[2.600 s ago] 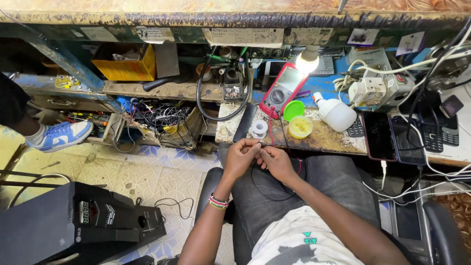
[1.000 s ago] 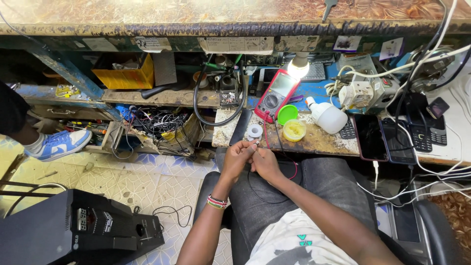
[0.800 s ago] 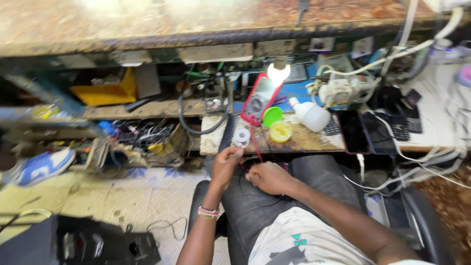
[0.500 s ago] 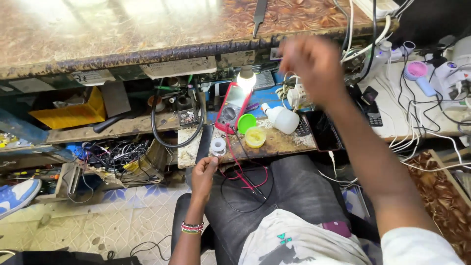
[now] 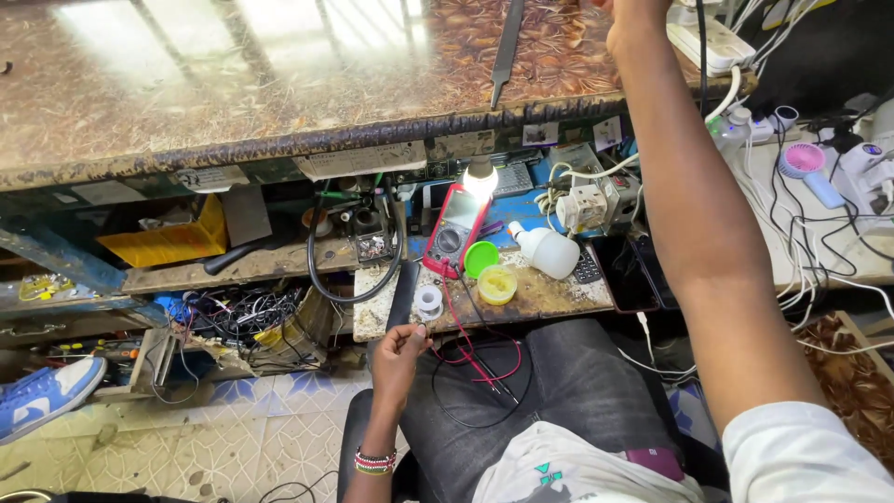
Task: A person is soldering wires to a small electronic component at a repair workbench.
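My left hand rests over my lap at the front edge of the small work shelf, fingers pinched shut on a thin wire. A white solder spool sits just above it. Red and black probe leads trail across my lap from a red multimeter. My right arm reaches up and away; my right hand is at the top edge over the marbled countertop, cut off by the frame, near a white power strip.
A lit bulb, a white bulb lying down, a green lid and a yellow tub crowd the shelf. A metal file lies on the countertop. Tangled wires fill the left; another person's blue shoe is on the floor.
My right hand left my left hand at my lap and rose to the countertop's upper right. My left hand stayed by the spool. The view tilted up toward the countertop.
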